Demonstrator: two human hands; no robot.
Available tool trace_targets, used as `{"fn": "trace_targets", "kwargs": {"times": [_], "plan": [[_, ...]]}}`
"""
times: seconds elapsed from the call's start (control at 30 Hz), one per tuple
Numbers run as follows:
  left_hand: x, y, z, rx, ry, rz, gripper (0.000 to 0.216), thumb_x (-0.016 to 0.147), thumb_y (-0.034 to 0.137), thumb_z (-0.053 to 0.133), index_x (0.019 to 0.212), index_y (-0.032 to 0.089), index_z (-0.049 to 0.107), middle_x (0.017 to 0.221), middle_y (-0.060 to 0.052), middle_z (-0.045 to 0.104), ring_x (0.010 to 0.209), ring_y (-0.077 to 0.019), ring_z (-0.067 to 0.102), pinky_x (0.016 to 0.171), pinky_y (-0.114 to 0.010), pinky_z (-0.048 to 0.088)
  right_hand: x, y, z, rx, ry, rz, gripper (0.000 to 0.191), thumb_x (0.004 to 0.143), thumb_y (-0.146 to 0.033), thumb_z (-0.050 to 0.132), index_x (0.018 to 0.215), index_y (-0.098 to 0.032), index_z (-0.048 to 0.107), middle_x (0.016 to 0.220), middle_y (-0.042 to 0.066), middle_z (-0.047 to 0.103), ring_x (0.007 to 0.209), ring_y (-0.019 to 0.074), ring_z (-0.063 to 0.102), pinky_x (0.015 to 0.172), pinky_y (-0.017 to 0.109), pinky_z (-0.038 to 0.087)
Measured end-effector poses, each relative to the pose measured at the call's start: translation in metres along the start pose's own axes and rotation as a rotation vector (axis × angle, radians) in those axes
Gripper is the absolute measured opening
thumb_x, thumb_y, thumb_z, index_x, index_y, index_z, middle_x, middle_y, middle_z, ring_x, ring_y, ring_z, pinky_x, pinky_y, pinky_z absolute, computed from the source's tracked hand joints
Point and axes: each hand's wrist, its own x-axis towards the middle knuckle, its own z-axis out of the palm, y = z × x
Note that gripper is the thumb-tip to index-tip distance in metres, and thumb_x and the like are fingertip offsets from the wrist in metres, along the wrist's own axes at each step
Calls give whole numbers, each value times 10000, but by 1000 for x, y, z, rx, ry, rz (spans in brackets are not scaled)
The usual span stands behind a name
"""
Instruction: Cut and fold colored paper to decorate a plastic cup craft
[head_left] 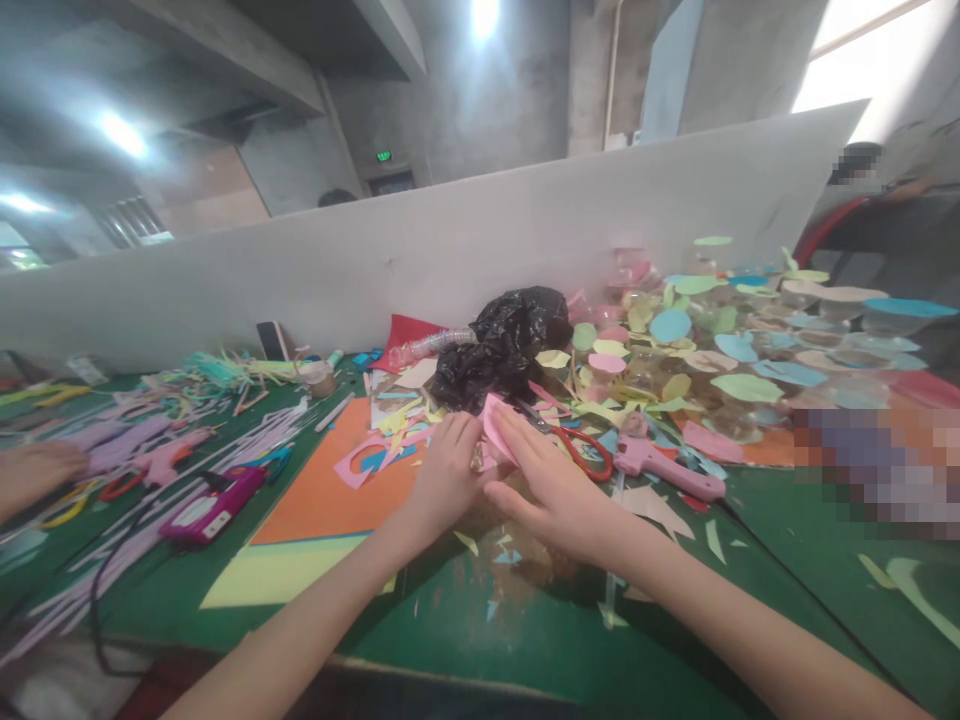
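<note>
My left hand (444, 468) and my right hand (546, 482) meet over the green table (525, 640) on a small piece of pink paper (495, 425). My right hand lies flat over it with fingers stretched out, pressing it down. My left hand has its fingers curled against the paper's left edge. Under the hands sits something clear and crinkled that I cannot make out. Red-handled scissors (581, 452) lie just beyond my right hand, and a pink glue gun (664, 468) lies to its right.
Orange (322, 495) and yellow paper sheets (277, 575) lie at left, beside a magenta glue gun (210, 510). A black plastic bag (501, 345) sits behind the hands. Clear cups topped with coloured paper discs (712, 340) crowd the right. Another person's hand (34, 475) rests at far left. A white divider (450, 240) backs the table.
</note>
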Motion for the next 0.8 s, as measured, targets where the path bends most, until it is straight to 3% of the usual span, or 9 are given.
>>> {"fn": "trace_targets", "kwargs": {"times": [0.8], "plan": [[5,10,-7,89,73,88,111,882,279,532,894,172,505,840,-69,545,837,-231,486,722,-361,457,-4,3,6,0,77,-37,731,950,-425,445,1557,-214,98,1601,120,198,1466,267,197,1163,517,269]]}}
